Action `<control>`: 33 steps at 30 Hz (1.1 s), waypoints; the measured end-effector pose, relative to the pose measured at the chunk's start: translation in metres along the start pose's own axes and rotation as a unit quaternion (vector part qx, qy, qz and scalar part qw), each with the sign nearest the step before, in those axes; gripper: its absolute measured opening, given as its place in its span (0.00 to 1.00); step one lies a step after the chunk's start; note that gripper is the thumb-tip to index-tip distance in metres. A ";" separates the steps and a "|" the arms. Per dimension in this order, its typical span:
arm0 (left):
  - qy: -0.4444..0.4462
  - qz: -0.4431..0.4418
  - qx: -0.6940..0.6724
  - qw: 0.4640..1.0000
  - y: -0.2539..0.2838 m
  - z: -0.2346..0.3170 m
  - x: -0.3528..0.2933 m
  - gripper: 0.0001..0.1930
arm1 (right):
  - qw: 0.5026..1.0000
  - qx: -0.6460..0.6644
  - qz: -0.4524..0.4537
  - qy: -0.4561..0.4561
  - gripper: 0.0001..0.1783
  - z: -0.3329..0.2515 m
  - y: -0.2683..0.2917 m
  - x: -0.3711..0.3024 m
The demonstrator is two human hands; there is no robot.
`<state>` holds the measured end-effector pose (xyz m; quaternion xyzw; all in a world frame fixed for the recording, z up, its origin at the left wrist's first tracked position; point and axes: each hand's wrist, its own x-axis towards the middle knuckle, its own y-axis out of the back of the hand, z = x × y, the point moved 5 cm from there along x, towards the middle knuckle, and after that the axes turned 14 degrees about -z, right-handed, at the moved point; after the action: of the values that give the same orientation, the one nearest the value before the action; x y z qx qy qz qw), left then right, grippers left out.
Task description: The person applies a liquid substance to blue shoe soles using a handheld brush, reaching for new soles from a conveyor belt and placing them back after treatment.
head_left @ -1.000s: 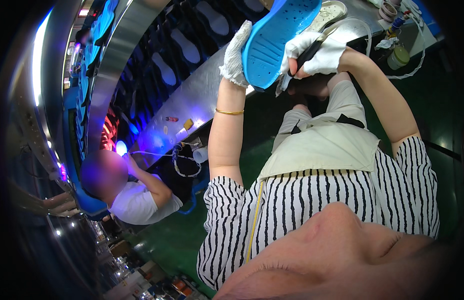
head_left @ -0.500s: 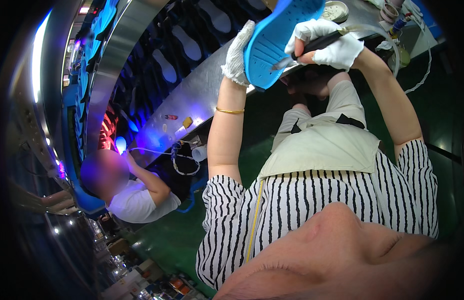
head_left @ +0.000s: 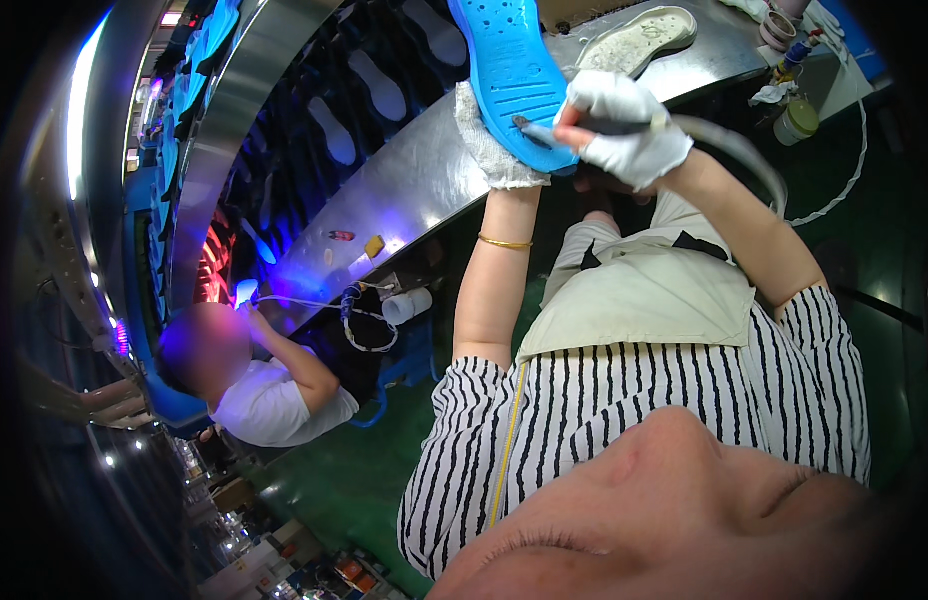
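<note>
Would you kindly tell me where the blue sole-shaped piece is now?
The blue piece is at the head view's top centre, held in the left hand, just left of the right hand.

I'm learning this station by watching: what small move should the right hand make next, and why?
Probably a short, light stroke across the near end of the blue sole-shaped piece: the gloved left hand supports that end, and the right hand has the brush-like tool with its tip at that surface, though contact is hard to confirm.
</note>
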<state>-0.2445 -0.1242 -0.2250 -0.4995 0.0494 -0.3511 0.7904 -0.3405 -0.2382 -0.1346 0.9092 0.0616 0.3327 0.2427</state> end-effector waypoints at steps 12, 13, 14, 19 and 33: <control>-0.033 0.024 0.042 0.998 0.008 -0.022 -0.014 0.32 | 0.993 -0.088 0.039 0.070 0.06 -0.001 0.003 0.013; 0.015 0.029 -0.075 0.997 0.012 -0.032 -0.013 0.33 | 0.998 -0.058 0.007 0.037 0.07 -0.002 -0.006 0.010; 0.020 -0.024 -0.082 0.996 0.011 -0.031 -0.013 0.31 | 0.999 -0.018 -0.006 0.027 0.07 -0.003 -0.009 0.007; 0.000 0.036 -0.088 0.995 0.010 -0.020 -0.022 0.37 | 0.973 0.206 0.000 -0.107 0.05 0.042 0.013 0.010; 0.061 0.066 -0.009 0.996 0.001 -0.011 -0.026 0.36 | 0.980 0.152 -0.127 -0.035 0.10 0.060 0.021 -0.012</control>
<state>-0.2679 -0.1171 -0.2388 -0.4798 0.1335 -0.3278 0.8028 -0.3126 -0.2840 -0.1714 0.9313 0.2180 0.2534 0.1445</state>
